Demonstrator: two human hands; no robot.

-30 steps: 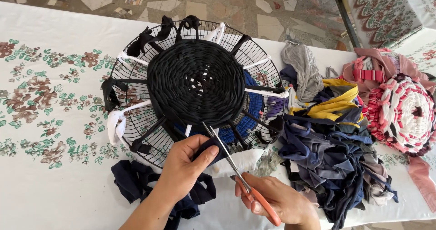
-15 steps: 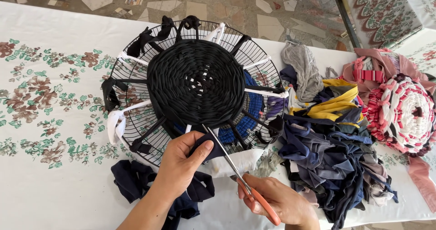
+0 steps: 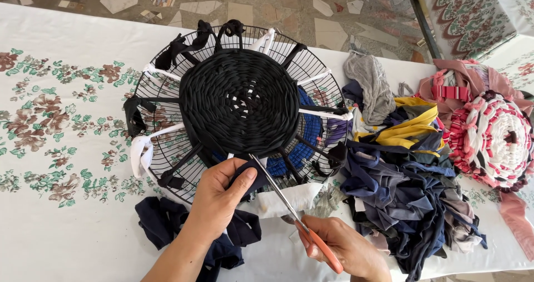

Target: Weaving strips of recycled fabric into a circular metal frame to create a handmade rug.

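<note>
From the head view, I see my left hand (image 3: 219, 196) pinched on a dark fabric strip (image 3: 245, 181) at the near edge of the black woven round (image 3: 239, 101), and my right hand (image 3: 339, 246) closed around orange-handled scissors (image 3: 289, 209). The blades lie just beside my thumb, so a hasty snip could nick it or cut the weave.

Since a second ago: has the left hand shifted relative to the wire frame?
No. The left hand pinches the dark fabric strip at the same spot on the near rim of the wire frame, beside the scissors.
</note>
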